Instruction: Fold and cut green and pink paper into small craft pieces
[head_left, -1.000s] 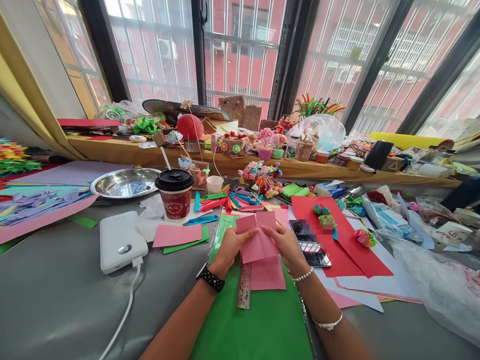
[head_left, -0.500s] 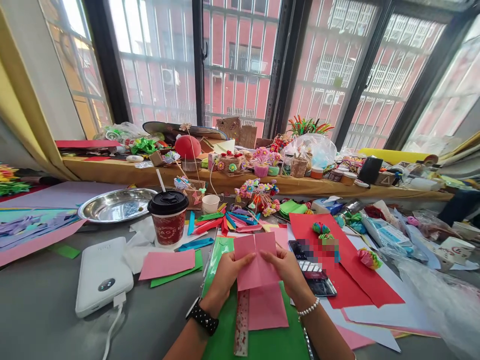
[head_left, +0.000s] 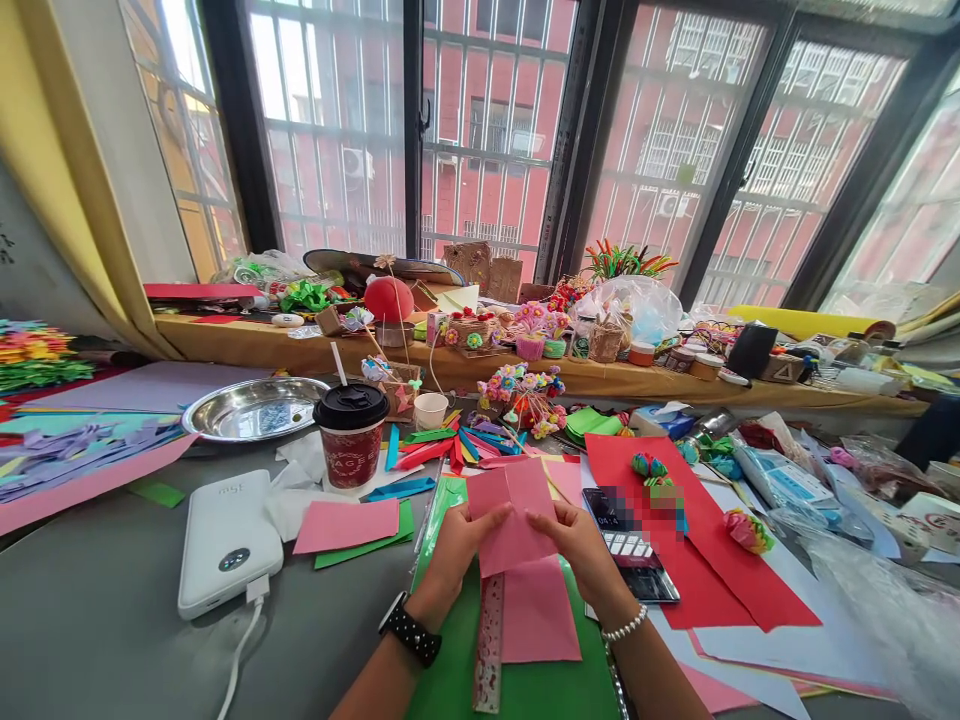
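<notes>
Between my two hands I hold up a creased square of pink paper [head_left: 513, 510]. My left hand [head_left: 459, 545] grips its left edge, thumb on the front. My right hand [head_left: 579, 545] pinches the right edge in the same way. A crease runs down the paper's middle. Beneath it, a second pink sheet [head_left: 541, 620] lies on a green folder [head_left: 442, 690]. A patterned clear ruler [head_left: 489, 650] lies along that sheet's left side. Right of my right hand rests a phone [head_left: 634, 550] with its screen lit.
On the left are a white power bank [head_left: 229, 540] with a cable, a lidded cup [head_left: 351, 445] and a metal tray [head_left: 196, 412]. Pink paper [head_left: 349, 527] lies beside the cup. Red paper [head_left: 720, 560] carries folded paper balls. Crafts crowd the window ledge [head_left: 300, 350].
The whole view has shifted slightly, so most things sit further right. The pink paper is tilted a little differently in my hands, and both hands keep their hold.
</notes>
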